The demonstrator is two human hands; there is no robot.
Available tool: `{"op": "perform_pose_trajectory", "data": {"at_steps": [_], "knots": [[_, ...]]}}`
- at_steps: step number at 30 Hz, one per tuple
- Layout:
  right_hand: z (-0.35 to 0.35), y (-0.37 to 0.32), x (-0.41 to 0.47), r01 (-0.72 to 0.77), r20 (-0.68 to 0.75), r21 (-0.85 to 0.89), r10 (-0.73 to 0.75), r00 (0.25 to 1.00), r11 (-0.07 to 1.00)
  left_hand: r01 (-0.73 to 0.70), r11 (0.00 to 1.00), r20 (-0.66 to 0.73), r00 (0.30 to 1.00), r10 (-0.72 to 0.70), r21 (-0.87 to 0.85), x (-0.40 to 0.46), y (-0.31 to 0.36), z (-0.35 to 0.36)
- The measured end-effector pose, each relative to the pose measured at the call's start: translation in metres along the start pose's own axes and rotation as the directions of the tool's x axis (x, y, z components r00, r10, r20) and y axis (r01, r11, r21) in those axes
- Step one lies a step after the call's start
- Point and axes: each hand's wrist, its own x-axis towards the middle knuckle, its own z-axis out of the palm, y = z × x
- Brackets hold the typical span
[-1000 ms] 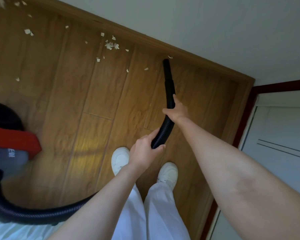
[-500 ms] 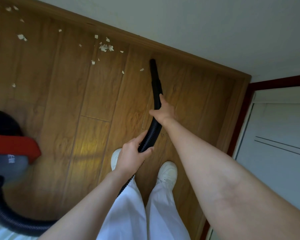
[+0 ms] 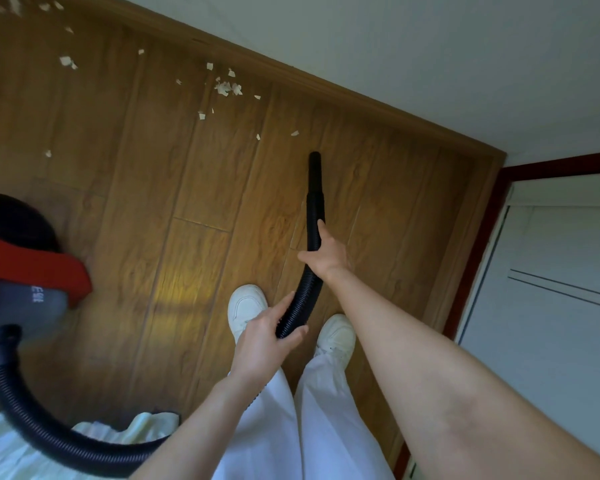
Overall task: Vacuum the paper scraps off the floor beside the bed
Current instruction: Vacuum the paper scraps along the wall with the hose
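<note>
Both hands hold the black ribbed vacuum hose [image 3: 313,216]. My right hand [image 3: 326,252] grips it near the stiff end piece; my left hand [image 3: 265,336] is closed round it lower down, above my white shoes. The nozzle tip [image 3: 315,156] points at the wooden floor, a short way below the nearest paper scraps [image 3: 294,133]. More white scraps [image 3: 227,87] lie scattered toward the skirting board, and others [image 3: 68,62] lie at the upper left. The hose loops back along the bottom left to the red and grey vacuum body [image 3: 28,271].
A white wall with a wooden skirting board [image 3: 361,98] runs diagonally across the top. A white door with a dark red frame [image 3: 482,237] stands at the right. Pale bedding [image 3: 11,448] shows at the bottom left corner under the hose.
The nozzle has pulled back from the skirting board toward me. The small scrap near the tip a second ago is gone. Both hands kept their grip on the hose.
</note>
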Motion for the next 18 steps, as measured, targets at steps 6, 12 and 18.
{"op": "perform_pose_trajectory", "data": {"at_steps": [6,12,18], "knots": [[-0.003,-0.036,0.021,0.098,-0.01,-0.094,-0.1,0.995,0.991,-0.023,0.998,-0.052,0.998,0.021,-0.052,0.022,0.008,-0.019],[-0.02,-0.05,0.029,0.139,0.023,-0.181,-0.137,0.99,0.974,-0.061,0.997,-0.089,0.994,0.057,-0.044,0.03,0.021,-0.022],[0.0,-0.038,0.011,0.169,0.095,-0.231,-0.151,0.984,0.958,0.002,0.997,-0.078,0.997,-0.007,-0.075,0.006,-0.003,-0.009]]}}
